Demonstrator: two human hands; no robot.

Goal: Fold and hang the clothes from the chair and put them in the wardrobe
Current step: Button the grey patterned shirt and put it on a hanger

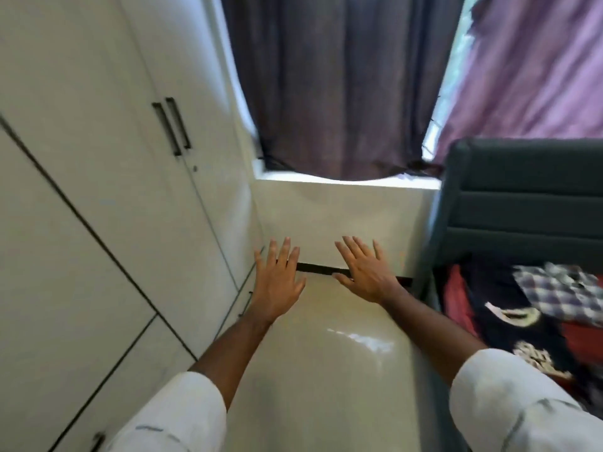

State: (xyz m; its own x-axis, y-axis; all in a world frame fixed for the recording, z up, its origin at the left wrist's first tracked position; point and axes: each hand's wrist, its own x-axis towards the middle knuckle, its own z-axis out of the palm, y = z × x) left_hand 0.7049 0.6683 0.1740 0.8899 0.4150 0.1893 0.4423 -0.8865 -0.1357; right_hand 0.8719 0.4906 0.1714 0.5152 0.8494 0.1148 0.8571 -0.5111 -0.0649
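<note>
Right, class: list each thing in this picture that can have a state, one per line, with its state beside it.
left hand: open, fingers spread, holding nothing
right hand: open, fingers spread, holding nothing
wardrobe doors: closed
dark curtain: drawn across the window
purple curtain: drawn, with a gap beside it
clothes: unfolded, heaped
</note>
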